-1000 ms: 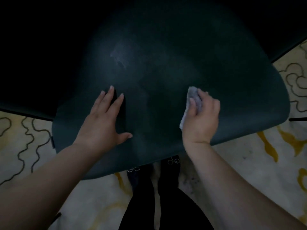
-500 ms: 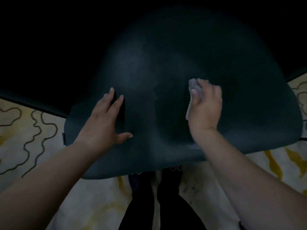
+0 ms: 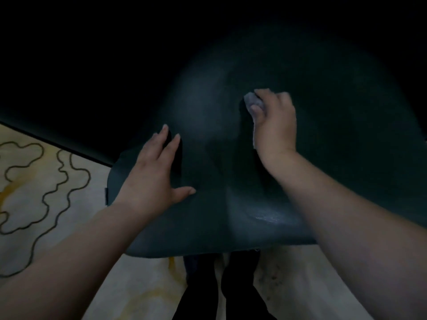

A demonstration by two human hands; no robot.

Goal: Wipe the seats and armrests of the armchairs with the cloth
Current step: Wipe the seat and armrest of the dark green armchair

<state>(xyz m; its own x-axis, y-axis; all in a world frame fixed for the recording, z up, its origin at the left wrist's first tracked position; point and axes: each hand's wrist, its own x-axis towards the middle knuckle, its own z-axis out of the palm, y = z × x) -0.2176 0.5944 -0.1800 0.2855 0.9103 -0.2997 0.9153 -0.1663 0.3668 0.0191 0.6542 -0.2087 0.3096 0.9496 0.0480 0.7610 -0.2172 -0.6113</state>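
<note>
— Pale carpet with dark squiggly lines and yellow streaks lies nearest, under the person's dark trouser legs, which stand right at the front edge of the chair.

— And the chair itself?

— Dark green, smooth, one moulded seat. Near its front edge, right of centre, a faint sheen shows, possibly damp, though I can't be sure in this light.

— What are the hands doing?

— Left hand lies flat on the seat's left front part, fingers straight and slightly spread, thumb out to the side, holding nothing; I judge it is bracing. Farther in, the right hand has its fingers curled over a small grey cloth, bunched under the fingertips and pressed to the seat about midway back, with a strip of it trailing beside the palm.

— So which step is this?

— Wiping the seat, by my reading, with the stroke out in the middle of the pan.

— What does the next move call for?

— Probably keeping pressure on the cloth and working toward the back of the seat, which fades into darkness. I can't make out any armrests here, so they look yet to be done.
</note>
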